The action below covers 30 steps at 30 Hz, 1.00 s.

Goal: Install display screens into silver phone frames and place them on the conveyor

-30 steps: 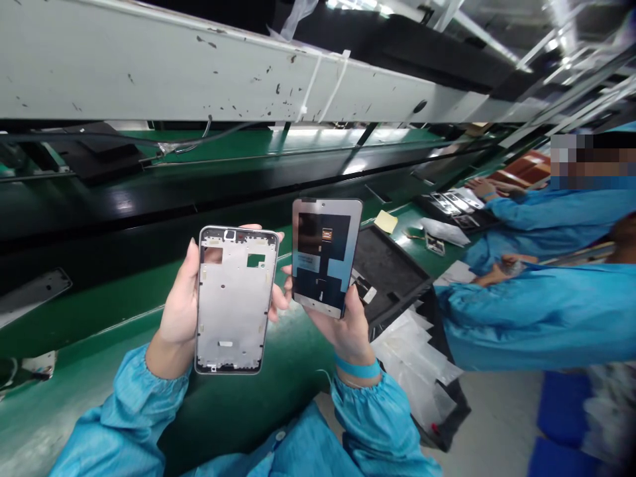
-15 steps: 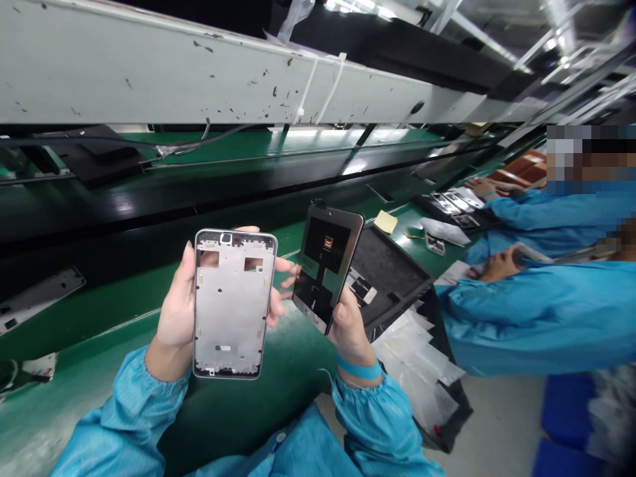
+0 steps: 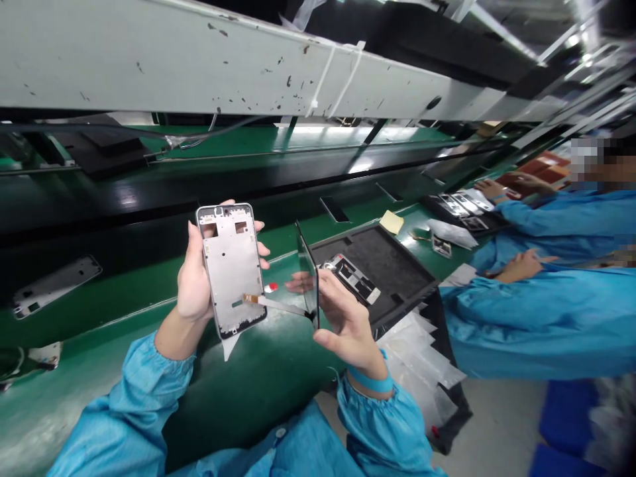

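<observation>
My left hand (image 3: 193, 288) is closed around the edges of a silver phone frame (image 3: 231, 268), held upright with its flat inner face towards me. Two rectangular openings show near its top. In my right hand (image 3: 350, 318) is a thin phone screen (image 3: 308, 275), turned almost edge-on. A pale flex cable (image 3: 285, 307) reaches from the screen's lower edge to the frame, its brown end in front of the frame's lower part; I cannot tell whether it touches. A white pointed tab (image 3: 229, 346) sticks out below the frame. Near the frame's right edge is a small red-and-white piece (image 3: 271, 287).
Right of my hands, a black tray (image 3: 402, 265) holds phone parts (image 3: 352, 278). Clear plastic sheets (image 3: 417, 358) lie in front of it. Another metal frame (image 3: 57, 288) is at left. A yellow note (image 3: 391, 222) lies behind the tray. Co-workers in blue sleeves (image 3: 541, 305) sit at right.
The screen has turned from facing me to nearly edge-on, and its flex cable now shows. The phone frame has moved up and away from me, tilting slightly. The view has shifted a little.
</observation>
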### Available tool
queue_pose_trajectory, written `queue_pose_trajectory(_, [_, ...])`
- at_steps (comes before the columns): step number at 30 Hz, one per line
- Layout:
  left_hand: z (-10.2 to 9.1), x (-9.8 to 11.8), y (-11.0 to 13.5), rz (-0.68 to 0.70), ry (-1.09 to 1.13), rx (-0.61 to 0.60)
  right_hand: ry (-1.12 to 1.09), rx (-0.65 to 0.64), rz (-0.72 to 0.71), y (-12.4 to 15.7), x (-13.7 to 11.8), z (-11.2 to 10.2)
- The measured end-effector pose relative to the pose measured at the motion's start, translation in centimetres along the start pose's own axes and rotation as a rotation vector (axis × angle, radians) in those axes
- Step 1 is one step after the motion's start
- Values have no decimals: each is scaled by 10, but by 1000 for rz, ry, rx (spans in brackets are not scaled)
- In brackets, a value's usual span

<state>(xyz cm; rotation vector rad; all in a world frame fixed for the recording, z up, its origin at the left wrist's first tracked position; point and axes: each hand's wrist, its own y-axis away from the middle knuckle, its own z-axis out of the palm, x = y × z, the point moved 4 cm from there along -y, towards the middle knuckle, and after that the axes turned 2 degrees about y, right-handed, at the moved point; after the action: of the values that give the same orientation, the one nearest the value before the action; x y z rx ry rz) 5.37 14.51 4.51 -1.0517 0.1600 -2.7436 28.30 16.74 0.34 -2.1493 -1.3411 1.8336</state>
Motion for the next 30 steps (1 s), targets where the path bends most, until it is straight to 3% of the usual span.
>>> queue_pose_trajectory(7, [-6, 5, -4, 241, -28, 54, 245, -57, -65, -3, -9, -2])
queue_pose_trajectory(14, [-7, 12, -1, 296, -88, 29, 321, -76, -73, -5, -10, -2])
queue_pose_trajectory(21, [-8, 11, 2, 271, -271, -83, 177, -96, -65, -13, -4, 17])
queue_pose_trajectory(26, [-11, 16, -1, 327, -399, -193, -28, 2, 102, -12, 13, 31])
queue_pose_trajectory(30, [-14, 27, -2, 330, -410, -106, -74, -49, 125, -5, 14, 27])
